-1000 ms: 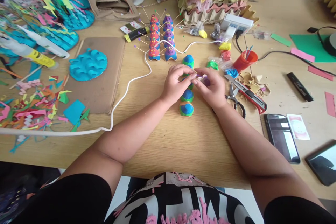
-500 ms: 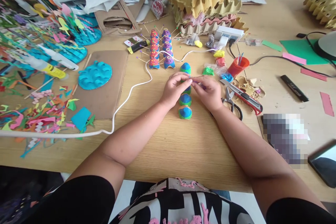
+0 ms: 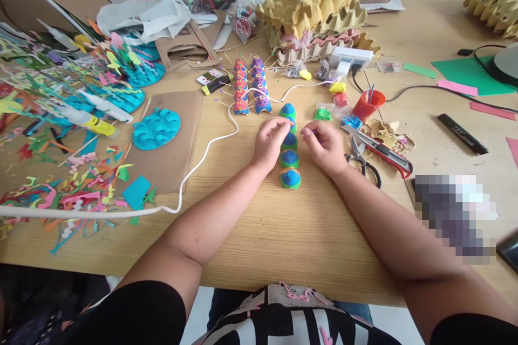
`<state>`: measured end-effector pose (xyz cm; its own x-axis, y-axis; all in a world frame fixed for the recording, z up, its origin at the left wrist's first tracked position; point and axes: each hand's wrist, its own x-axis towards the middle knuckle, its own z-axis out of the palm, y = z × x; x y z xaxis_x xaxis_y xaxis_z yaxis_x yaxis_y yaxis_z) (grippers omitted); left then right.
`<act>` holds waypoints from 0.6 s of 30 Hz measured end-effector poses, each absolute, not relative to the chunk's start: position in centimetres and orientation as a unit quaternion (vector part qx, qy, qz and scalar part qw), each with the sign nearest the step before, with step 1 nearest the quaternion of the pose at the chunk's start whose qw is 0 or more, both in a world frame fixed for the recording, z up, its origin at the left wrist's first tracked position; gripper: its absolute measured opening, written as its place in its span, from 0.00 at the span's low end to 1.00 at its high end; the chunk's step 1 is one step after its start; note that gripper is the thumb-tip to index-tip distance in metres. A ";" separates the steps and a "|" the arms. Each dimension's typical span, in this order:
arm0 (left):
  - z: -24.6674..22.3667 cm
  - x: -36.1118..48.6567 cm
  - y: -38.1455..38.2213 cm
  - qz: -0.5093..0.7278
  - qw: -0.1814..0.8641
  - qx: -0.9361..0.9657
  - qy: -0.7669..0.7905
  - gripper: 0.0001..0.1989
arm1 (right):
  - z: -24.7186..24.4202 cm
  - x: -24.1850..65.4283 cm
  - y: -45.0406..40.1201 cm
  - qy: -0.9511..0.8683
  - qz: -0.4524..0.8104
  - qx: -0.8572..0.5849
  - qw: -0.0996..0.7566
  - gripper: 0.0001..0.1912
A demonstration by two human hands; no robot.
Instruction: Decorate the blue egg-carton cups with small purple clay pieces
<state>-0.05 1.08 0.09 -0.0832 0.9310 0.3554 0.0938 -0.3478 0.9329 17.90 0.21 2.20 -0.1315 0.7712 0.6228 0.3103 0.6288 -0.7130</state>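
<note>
My left hand [image 3: 270,143] is closed in a pinch at thumb and forefinger, just over the left side of a strip of egg-carton cups [image 3: 289,159] covered in blue and green. Whatever sits in that pinch is too small to make out. My right hand [image 3: 325,146] is on the other side of the strip with its fingers curled in, and their contents are hidden. Beyond my hands stand a red-orange cup strip [image 3: 240,89] and a purple cup strip [image 3: 259,86], thin sticks poking out of their sides. Green clay [image 3: 322,114] lies past my right hand.
Scissors [image 3: 363,164] and a red utility knife [image 3: 382,150] lie right of my right hand, near a red cup [image 3: 369,105]. A white cable [image 3: 210,143] crosses the table. Paper scraps [image 3: 81,188] cover the left; egg trays [image 3: 315,11] are stacked behind.
My hands have come apart from where their fingertips met above the blue and green strip. The view has shifted slightly, so the table's things sit a little lower.
</note>
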 end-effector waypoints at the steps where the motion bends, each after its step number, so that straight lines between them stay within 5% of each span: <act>1: 0.1 0.0 1.0 0.580 0.349 0.584 0.448 0.18 | 2.3 17.9 0.2 -0.719 0.221 -0.378 0.539 0.30; 7: 0.3 0.1 1.0 0.601 0.387 0.556 0.424 0.15 | 3.0 18.1 -0.2 -0.712 0.276 -0.399 0.508 0.37; 18: 1.1 0.2 0.4 0.603 0.436 0.518 0.421 0.09 | 2.8 17.6 0.2 -0.655 0.328 -0.392 0.557 0.32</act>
<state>0.22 0.41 1.10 -0.0831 0.9624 0.2588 -0.0889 -0.2658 0.9599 17.61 0.19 2.82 -0.0729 0.8784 0.4724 0.1472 0.4780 -0.8660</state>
